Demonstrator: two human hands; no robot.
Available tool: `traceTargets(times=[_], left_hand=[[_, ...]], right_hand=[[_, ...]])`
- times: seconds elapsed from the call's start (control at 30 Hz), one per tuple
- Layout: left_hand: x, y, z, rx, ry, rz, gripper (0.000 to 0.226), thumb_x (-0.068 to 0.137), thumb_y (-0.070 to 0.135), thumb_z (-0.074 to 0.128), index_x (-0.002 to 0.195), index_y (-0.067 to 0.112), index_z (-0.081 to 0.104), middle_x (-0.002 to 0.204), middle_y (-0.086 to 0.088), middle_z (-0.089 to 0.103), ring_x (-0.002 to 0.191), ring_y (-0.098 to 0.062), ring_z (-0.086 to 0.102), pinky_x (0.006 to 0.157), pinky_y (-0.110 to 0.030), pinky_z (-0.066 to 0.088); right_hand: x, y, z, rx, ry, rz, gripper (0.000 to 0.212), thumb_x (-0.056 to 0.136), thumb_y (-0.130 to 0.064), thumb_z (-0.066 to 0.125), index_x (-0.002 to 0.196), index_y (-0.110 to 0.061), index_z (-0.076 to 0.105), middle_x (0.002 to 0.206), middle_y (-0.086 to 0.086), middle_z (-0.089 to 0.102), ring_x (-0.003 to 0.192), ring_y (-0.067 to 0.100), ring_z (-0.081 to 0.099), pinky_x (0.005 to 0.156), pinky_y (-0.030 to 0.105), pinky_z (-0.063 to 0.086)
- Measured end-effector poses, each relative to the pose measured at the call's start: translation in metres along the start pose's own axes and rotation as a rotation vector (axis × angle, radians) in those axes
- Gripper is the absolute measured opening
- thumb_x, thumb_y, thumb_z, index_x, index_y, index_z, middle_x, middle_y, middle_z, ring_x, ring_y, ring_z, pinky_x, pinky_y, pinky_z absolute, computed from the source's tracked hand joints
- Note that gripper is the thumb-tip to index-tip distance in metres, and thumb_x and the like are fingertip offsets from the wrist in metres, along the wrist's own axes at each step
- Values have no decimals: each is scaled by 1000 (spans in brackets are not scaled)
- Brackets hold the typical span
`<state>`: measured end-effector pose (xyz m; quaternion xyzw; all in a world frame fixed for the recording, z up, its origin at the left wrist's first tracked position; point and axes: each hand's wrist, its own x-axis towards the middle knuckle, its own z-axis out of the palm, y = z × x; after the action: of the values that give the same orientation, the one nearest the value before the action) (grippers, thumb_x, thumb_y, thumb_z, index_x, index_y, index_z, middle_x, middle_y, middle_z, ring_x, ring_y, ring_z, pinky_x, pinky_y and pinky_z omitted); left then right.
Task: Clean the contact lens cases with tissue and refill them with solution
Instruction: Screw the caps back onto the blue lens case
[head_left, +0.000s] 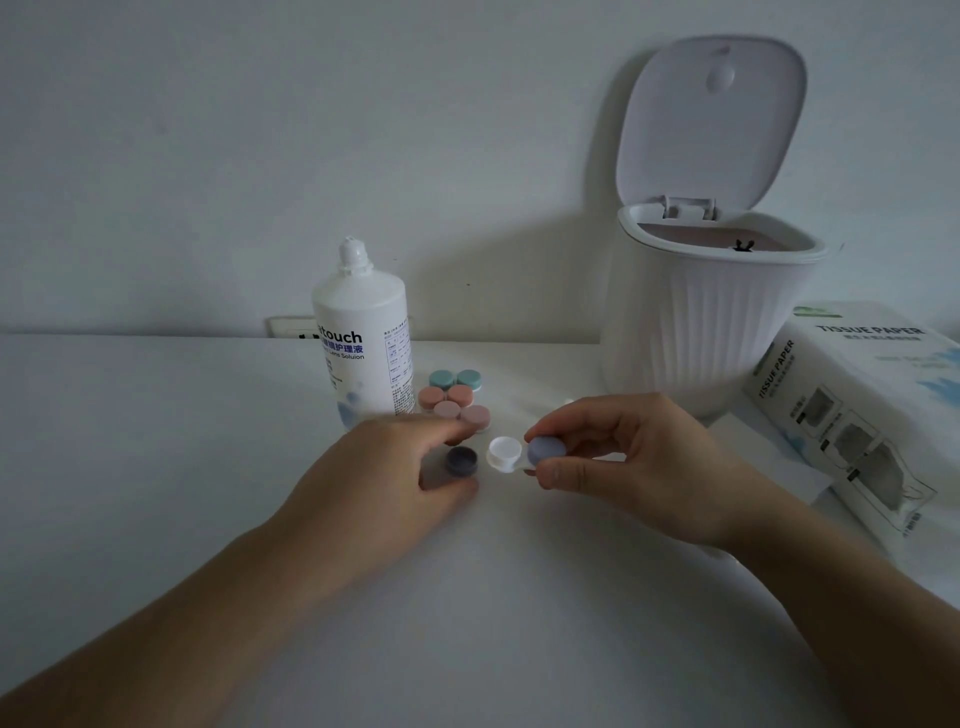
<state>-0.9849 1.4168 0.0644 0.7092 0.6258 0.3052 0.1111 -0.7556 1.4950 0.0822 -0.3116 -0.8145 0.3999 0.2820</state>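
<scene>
My right hand (618, 462) pinches a contact lens case (506, 453) by its end with the blue-grey cap (545, 451); the white well at the other end stands uncovered. A loose dark blue-grey cap (461, 461) sits between the thumb and fingers of my left hand (384, 478), whose curled fingers hold it just above or on the table. Behind stand the white solution bottle (363, 343) and three more cases: teal (455, 380), salmon (445, 396) and pale pink (462, 413). The tissue paper pack (862, 410) lies at the right.
A white ribbed bin (701, 322) with its lid raised stands at the back right, against the wall. The white table (156, 441) runs wide to the left and toward me. A wall socket shows behind the bottle.
</scene>
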Motion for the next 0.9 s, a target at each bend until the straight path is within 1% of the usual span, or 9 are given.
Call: traceTargets(times=[0.07,0.1,0.23,0.3,0.37,0.43,0.57,0.8,0.9], left_hand=[[2,-2,2,41,-16,-3,27,91,29,70,117,36,70,96,23,65,74,19,51,62,-7,36],[3,-2,2,55,-17,-1,26,92,30,69,118,35,70,96,21,68,72,19,51,63,-8,38],[5,-2,4,10,34,15,34,92,29,72,126,34,69,110,22,70,96,10,49,64,-3,36],[3,-3,4,-41,80,53,34,89,21,75,121,30,72,101,29,68,71,-6,59,61,-4,36],[2,-4,1,-72,151,94,31,89,17,75,118,28,73,102,27,69,51,-11,47,62,-11,40],[3,-5,-3,-88,198,115,30,92,20,69,121,28,71,105,18,67,56,-13,50,65,-11,41],[0,2,-9,-169,205,171,27,101,33,54,121,26,70,108,14,63,91,-7,61,76,-7,40],[0,5,-7,-523,166,91,25,81,52,67,99,35,65,111,1,75,66,-23,56,64,-39,50],[-1,5,-4,-605,151,79,27,74,45,75,93,29,65,110,0,76,78,-38,63,66,-45,50]], right_hand=[[0,1,0,-10,-8,3,16,82,-26,82,98,-29,77,92,-7,77,88,14,73,87,30,57],[0,1,1,-15,-12,4,16,82,-26,82,98,-29,77,93,-6,77,88,14,73,88,32,57],[0,1,1,-24,-20,8,17,82,-28,81,98,-28,77,93,-5,77,88,15,73,88,36,58],[0,1,0,-29,-16,6,16,82,-27,81,98,-28,77,92,-5,77,87,15,73,87,35,58],[0,2,-1,-21,4,4,16,82,-25,82,98,-27,77,91,-6,77,86,15,73,87,34,58],[0,2,-2,-11,17,6,16,82,-24,82,97,-26,77,91,-7,78,86,13,74,87,31,58],[-1,1,-2,-14,6,9,16,83,-22,81,98,-26,77,92,-8,78,87,11,74,87,29,58],[-1,-1,0,-12,-18,2,18,84,-23,80,101,-24,77,93,-7,78,88,12,74,89,33,58],[-2,-2,1,-8,-33,-1,18,84,-23,80,101,-23,77,93,-7,77,88,13,73,88,35,58]])
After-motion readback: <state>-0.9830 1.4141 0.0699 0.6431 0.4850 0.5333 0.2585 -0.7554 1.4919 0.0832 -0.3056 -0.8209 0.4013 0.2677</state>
